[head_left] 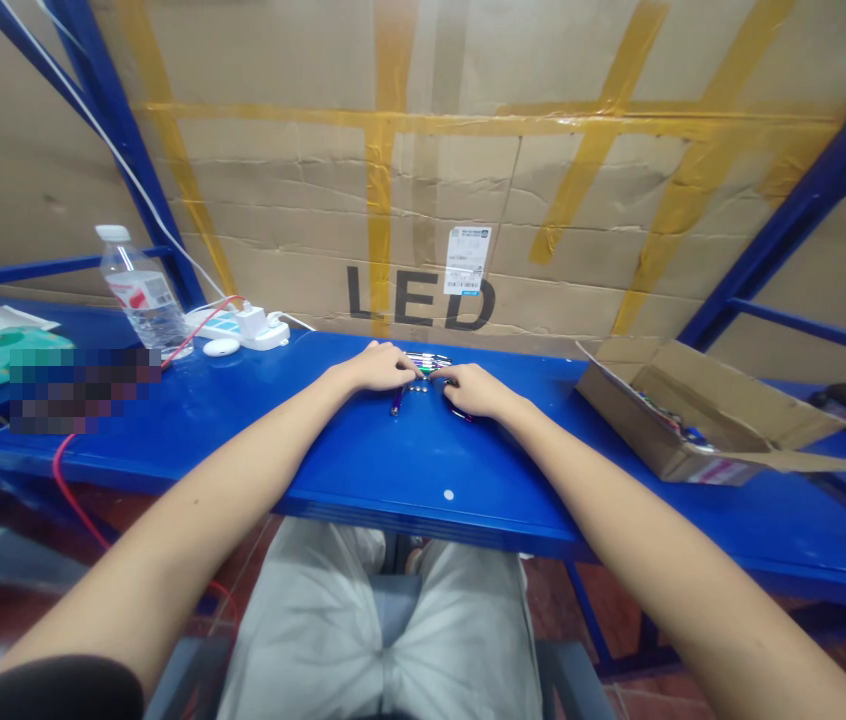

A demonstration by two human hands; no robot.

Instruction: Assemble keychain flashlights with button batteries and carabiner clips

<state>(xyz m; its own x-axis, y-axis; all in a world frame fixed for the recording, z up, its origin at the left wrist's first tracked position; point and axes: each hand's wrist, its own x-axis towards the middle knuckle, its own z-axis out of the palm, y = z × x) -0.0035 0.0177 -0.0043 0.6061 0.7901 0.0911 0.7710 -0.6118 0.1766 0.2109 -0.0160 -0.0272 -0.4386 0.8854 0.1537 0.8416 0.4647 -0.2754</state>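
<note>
Both hands lean on the blue table near its back edge. My left hand (385, 368) lies low with its fingers stretched towards the middle. From the right, my right hand (474, 390) reaches in, its index finger extended. Between the fingertips is a short row of small silver pieces (418, 388), too small to name. Just behind them lies a bunch of shiny, pen-like sticks (430, 360). A purple pen-like piece (397, 402) rests by my left hand. Another dark purple piece (460, 413) pokes out below my right hand, which partly covers it.
On the right, an open cardboard box (663, 440) holds small coloured parts. At the left stand a water bottle (139, 295), a white power strip (265, 333) and a tissue pack (3, 355). A red cable (67, 490) hangs over the front edge. Cardboard (303, 200) walls the back.
</note>
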